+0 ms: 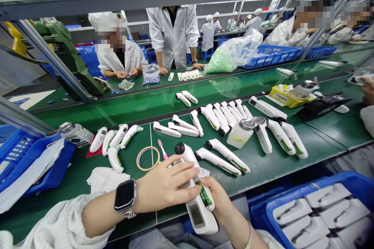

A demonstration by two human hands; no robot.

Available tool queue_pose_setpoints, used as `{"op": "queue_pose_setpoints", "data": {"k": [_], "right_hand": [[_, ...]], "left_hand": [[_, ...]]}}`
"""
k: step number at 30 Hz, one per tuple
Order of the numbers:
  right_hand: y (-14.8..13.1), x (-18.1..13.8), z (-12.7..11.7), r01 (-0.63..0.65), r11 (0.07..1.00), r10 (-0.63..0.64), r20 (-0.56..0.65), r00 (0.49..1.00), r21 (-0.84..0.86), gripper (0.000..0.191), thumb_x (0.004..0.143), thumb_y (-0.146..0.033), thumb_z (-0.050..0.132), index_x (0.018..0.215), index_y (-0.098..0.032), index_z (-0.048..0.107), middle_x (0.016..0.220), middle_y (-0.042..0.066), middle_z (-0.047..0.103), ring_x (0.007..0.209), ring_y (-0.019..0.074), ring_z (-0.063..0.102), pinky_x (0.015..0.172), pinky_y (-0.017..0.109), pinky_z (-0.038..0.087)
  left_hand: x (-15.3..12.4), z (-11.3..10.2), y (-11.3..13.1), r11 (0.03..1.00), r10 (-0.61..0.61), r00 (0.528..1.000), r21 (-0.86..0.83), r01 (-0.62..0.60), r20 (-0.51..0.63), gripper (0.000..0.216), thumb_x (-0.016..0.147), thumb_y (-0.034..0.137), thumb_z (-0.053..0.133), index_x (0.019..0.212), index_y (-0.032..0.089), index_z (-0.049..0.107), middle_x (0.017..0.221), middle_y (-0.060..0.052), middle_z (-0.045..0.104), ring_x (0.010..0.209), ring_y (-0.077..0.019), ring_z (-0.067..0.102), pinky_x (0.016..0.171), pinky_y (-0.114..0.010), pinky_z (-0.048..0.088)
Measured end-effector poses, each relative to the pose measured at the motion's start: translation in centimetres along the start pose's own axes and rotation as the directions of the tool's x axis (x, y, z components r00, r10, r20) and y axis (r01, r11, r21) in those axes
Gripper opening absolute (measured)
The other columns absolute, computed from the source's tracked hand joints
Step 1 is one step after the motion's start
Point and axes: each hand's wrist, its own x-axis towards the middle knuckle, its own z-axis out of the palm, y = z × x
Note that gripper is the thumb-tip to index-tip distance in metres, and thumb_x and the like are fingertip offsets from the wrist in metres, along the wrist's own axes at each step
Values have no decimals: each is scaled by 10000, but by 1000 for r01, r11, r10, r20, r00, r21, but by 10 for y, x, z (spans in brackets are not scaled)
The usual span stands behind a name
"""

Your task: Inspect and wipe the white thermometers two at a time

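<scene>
A white handheld thermometer body (195, 192) with a grey screen and a green circuit board showing lies across the near edge of the green bench (263, 163). My right hand (220, 202) grips it from below, fingers wrapped round. My left hand (163, 184), with a black smartwatch on the wrist, rests its fingers on top of the same body. Two more white thermometer bodies (223, 156) lie just beyond it.
Many white thermometer shells (230, 114) lie in rows on the bench. A tape ring (148, 158), a pink tool (162, 149) and a white bottle (241, 132) sit nearby. Blue trays (315, 210) stand at lower right and left. Workers in white coats sit across the conveyor.
</scene>
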Motion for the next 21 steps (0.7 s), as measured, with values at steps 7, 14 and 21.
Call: {"op": "queue_pose_setpoints", "data": {"k": [7, 14, 21], "right_hand": [[2, -9, 0, 136, 983, -122, 115, 986, -125, 291, 682, -376, 754, 933, -237, 700, 928, 29, 692, 898, 190, 634, 874, 326, 476], [2, -7, -6, 102, 991, -93, 104, 990, -91, 332, 656, -304, 778, 960, -227, 670, 873, 31, 699, 836, 198, 660, 787, 314, 504], [-35, -51, -55, 296, 940, -329, -225, 917, -168, 345, 678, -358, 755, 967, -190, 670, 952, 94, 708, 880, 252, 654, 725, 333, 510]], "left_hand": [[12, 1, 0, 996, 68, 997, 60, -66, -36, 296, 849, 149, 480, 1058, 310, 613, 1280, -111, 560, 1235, -271, 454, 1019, -505, 315], [22, 11, 6, 988, 122, 980, -73, -135, -157, 257, 824, 124, 526, 1007, 266, 635, 1237, -141, 587, 1190, -279, 503, 1012, -488, 339], [41, -5, -64, 930, -189, 972, -344, 132, -139, 501, 706, 86, 647, 1139, 335, 611, 1280, -94, 563, 1229, -287, 467, 1047, -468, 298]]}}
